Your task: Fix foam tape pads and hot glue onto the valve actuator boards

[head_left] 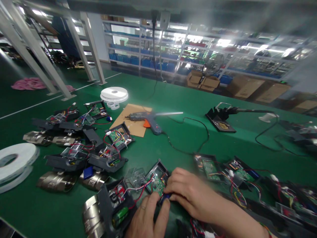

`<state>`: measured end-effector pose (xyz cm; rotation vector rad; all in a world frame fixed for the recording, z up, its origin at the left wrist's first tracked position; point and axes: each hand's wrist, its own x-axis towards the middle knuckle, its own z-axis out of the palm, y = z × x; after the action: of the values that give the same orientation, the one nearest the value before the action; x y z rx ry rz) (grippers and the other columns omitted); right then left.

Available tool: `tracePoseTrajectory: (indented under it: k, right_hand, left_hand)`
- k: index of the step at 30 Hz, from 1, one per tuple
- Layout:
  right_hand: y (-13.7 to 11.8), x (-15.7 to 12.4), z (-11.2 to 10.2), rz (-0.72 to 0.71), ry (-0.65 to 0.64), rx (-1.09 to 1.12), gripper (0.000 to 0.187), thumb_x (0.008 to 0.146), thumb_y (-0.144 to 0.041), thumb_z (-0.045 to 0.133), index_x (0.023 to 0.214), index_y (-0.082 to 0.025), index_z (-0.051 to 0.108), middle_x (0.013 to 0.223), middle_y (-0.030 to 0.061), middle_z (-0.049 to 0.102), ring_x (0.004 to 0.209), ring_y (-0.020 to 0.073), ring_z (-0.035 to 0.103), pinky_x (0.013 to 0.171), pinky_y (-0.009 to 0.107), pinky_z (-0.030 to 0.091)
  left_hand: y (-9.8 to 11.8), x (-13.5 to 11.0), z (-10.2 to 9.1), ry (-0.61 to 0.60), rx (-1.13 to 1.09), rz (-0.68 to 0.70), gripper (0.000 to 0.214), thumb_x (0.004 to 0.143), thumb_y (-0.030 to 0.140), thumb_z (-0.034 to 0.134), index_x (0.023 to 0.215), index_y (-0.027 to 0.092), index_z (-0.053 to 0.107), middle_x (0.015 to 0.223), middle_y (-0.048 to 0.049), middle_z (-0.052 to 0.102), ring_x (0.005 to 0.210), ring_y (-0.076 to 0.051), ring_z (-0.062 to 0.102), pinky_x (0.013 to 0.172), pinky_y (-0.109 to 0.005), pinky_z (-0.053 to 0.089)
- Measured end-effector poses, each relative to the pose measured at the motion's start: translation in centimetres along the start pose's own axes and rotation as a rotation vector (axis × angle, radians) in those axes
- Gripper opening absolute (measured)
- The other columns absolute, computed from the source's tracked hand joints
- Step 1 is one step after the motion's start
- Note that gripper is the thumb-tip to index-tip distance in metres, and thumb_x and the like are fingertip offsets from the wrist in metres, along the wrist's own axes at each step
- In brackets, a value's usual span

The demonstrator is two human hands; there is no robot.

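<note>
The glue gun (150,117) lies partly on cardboard (135,129), left of the stand (220,118), behind the handled circuit housing (156,185).

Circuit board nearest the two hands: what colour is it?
Green; the circuit board shows best in the head view.

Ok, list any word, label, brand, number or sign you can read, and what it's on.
No text can be read in this view.
Metal fitting under the blue block: marks, too blurred.
Glue gun: any print too small.
Circuit board beside the right hand: any lettering too small.
</note>
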<state>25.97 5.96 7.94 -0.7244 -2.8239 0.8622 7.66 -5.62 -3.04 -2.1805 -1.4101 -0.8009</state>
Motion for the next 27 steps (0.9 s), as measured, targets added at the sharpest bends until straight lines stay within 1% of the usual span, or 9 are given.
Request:
tracePoseTrajectory:
  k: [2, 4, 8, 12, 17, 20, 24, 27]
  right_hand:
    - [0.2, 0.0, 0.1, 0.02, -0.001, -0.026, 0.013, 0.098, -0.016, 0.056, 0.101, -0.019, 0.068, 0.094, 0.0041, 0.067, 0.095, 0.0222, 0.051, 0.087, 0.038, 0.038]
    - [0.4, 0.0, 0.2, 0.026, -0.003, -0.028, 0.011, 0.097, -0.015, 0.058, 0.097, -0.02, 0.067, 0.095, 0.0028, 0.067, 0.097, 0.022, 0.051, 0.088, 0.038, 0.036]
    - [0.8, 0.1, 0.5, 0.002, 0.007, 0.006, 0.011, 0.096, -0.014, 0.059, 0.092, -0.018, 0.068, 0.093, 0.0028, 0.066, 0.096, 0.0208, 0.052, 0.086, 0.036, 0.037]
    - [0.9, 0.5, 0.3, -0.019, 0.012, 0.028, 0.011, 0.094, -0.011, 0.06, 0.09, -0.017, 0.068, 0.09, 0.0035, 0.066, 0.09, 0.0197, 0.052, 0.083, 0.034, 0.038]
    - [0.6, 0.6, 0.2, -0.01, 0.008, 0.036, 0.01, 0.093, -0.009, 0.06, 0.091, -0.017, 0.065, 0.089, 0.0031, 0.065, 0.088, 0.0191, 0.053, 0.081, 0.033, 0.04]
    - [0.5, 0.1, 0.3, -0.011, 0.019, 0.018, 0.011, 0.095, -0.01, 0.056, 0.091, -0.017, 0.063, 0.091, 0.0033, 0.065, 0.092, 0.0199, 0.052, 0.086, 0.034, 0.04]
    - [0.2, -0.5, 0.4, -0.005, 0.057, -0.046, 0.011, 0.098, -0.014, 0.053, 0.096, -0.018, 0.063, 0.104, 0.005, 0.065, 0.103, 0.0229, 0.049, 0.094, 0.039, 0.039]
    - [0.0, -0.4, 0.4, 0.021, 0.041, -0.082, 0.012, 0.098, -0.015, 0.052, 0.095, -0.018, 0.064, 0.102, 0.0049, 0.066, 0.103, 0.0234, 0.049, 0.093, 0.04, 0.039]
  left_hand:
    - [0.1, 0.0, 0.0, -0.001, 0.018, 0.019, 0.033, 0.089, 0.007, 0.052, 0.117, 0.019, 0.064, 0.105, -0.0114, 0.07, 0.091, -0.023, 0.073, 0.072, -0.026, 0.061]
    - [0.1, 0.2, -0.2, -0.03, 0.025, 0.016, 0.034, 0.088, 0.007, 0.054, 0.118, 0.019, 0.064, 0.105, -0.0111, 0.07, 0.093, -0.023, 0.073, 0.073, -0.025, 0.061]
    - [0.1, 0.5, -1.1, -0.092, 0.008, -0.001, 0.036, 0.09, 0.007, 0.053, 0.122, 0.021, 0.061, 0.11, -0.0103, 0.069, 0.101, -0.021, 0.07, 0.082, -0.026, 0.06]
    - [0.1, 0.6, -1.4, -0.093, 0.012, -0.003, 0.037, 0.091, 0.007, 0.052, 0.124, 0.022, 0.06, 0.113, -0.0098, 0.068, 0.102, -0.019, 0.07, 0.084, -0.024, 0.059]
    - [0.3, 0.3, -1.1, -0.041, -0.02, -0.038, 0.035, 0.091, 0.007, 0.056, 0.123, 0.021, 0.062, 0.114, -0.0102, 0.068, 0.102, -0.02, 0.069, 0.085, -0.026, 0.059]
    - [0.3, 0.2, -0.7, -0.011, -0.031, -0.049, 0.033, 0.092, 0.009, 0.055, 0.122, 0.02, 0.062, 0.113, -0.0104, 0.068, 0.101, -0.02, 0.07, 0.085, -0.026, 0.059]
    - [0.1, 0.1, 0.0, 0.04, 0.006, 0.0, 0.031, 0.091, 0.009, 0.054, 0.118, 0.018, 0.064, 0.107, -0.0111, 0.07, 0.095, -0.022, 0.072, 0.078, -0.027, 0.061]
    - [-0.1, 0.1, 0.3, 0.066, 0.005, 0.019, 0.03, 0.089, 0.008, 0.053, 0.115, 0.018, 0.065, 0.105, -0.0122, 0.07, 0.091, -0.023, 0.073, 0.072, -0.027, 0.061]
